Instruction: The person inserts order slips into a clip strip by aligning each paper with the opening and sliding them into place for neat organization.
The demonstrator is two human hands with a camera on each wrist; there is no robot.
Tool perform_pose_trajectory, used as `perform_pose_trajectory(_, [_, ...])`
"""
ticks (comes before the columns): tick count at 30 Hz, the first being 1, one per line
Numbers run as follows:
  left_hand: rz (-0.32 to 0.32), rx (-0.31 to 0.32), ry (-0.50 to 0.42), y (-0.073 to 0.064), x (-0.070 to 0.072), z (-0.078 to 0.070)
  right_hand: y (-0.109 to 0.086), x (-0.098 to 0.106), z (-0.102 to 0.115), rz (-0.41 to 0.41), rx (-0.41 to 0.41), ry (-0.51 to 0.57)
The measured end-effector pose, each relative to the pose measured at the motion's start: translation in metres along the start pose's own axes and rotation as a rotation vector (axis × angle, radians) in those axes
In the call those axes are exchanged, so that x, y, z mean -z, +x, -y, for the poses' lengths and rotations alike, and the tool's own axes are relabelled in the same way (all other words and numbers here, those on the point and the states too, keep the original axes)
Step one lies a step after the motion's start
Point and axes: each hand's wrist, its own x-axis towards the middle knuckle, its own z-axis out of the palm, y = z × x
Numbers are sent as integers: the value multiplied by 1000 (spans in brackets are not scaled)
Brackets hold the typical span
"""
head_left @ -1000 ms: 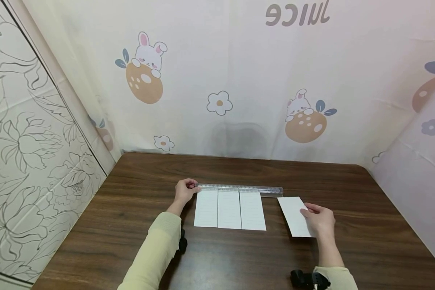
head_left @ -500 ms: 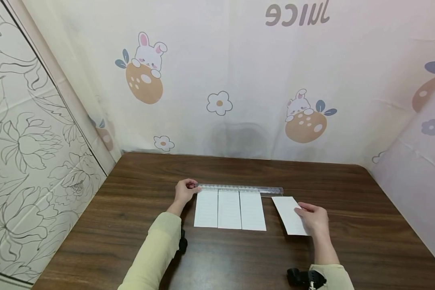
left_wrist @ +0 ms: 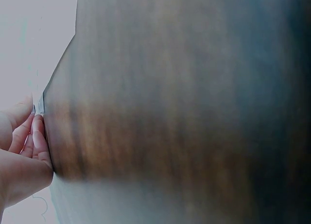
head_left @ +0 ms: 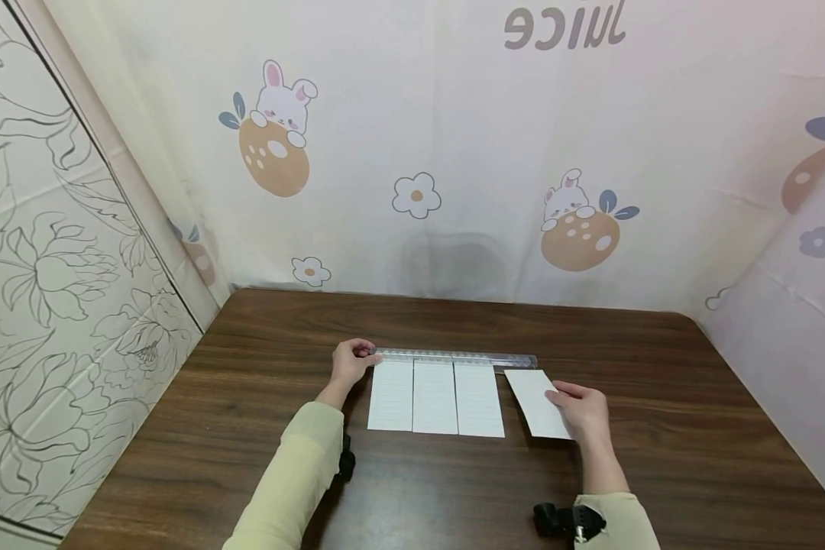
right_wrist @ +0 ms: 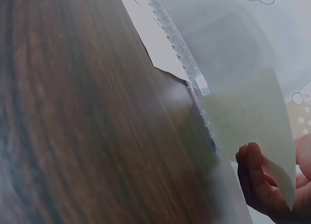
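My left hand [head_left: 348, 363] pinches the left end of a long clear plastic binder strip [head_left: 516, 360], with a row of small teeth visible in the right wrist view. Below the strip, three lined white paper sheets [head_left: 434, 397] lie side by side, their top edges at it. Between the thumb and fingers of my right hand [head_left: 587, 412] is another white paper sheet [head_left: 536, 401], tilted, its upper left corner close to the strip's right end. In the right wrist view this held sheet [right_wrist: 252, 107] bends slightly, with fingers on one side and the thumb partly behind it.
The brown wooden table [head_left: 447, 489] ends at a rear edge against a pale curtain [head_left: 357, 153] printed with rabbits and flowers. At the left hangs a white cloth [head_left: 48, 267] with line-drawn flowers. A black wrist camera [head_left: 567, 519] sits below the right hand.
My right hand has moved left with its paper sheet, bringing it nearer the row of sheets and the strip's right end. The left hand, the strip and the three laid sheets have stayed put.
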Motion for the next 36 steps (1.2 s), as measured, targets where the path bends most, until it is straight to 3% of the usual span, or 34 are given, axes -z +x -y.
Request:
perform_pose_trajectory(10, [2, -7, 3, 1, -1, 1, 2, -9, -1, -19, 18, 17])
perform_pose_trajectory(36, [5, 12, -2, -1, 0, -1, 8, -27, 0, -49, -70, 93])
